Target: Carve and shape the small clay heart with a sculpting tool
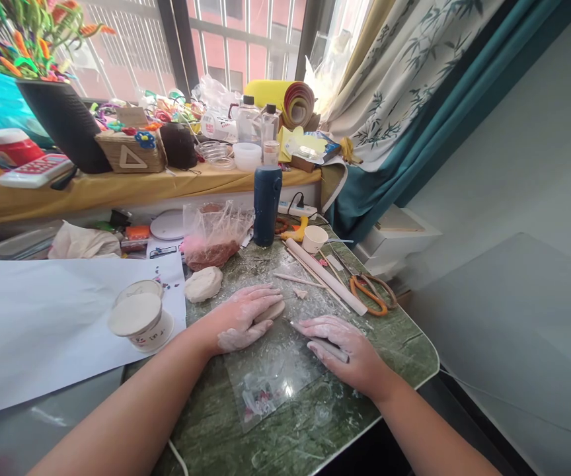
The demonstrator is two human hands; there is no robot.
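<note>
My left hand (240, 318), dusted white, lies flat with fingers stretched over a flattened piece of pale clay (271, 311) on the green marble table (394, 344). My right hand (345, 344) rests beside it with fingers curled around a thin tool (332, 350) whose tip points toward the clay. Both sit at the far edge of a clear plastic sheet (270, 380). A lump of pale clay (203, 284) lies just beyond the left hand.
A paper cup of white material (139, 322) stands on white paper (42, 324) at left. Behind are a plastic bag of brown clay (212, 235), a dark blue bottle (267, 203), a small cup (314, 238), a rolling pin (325, 276), orange-handled scissors (371, 294).
</note>
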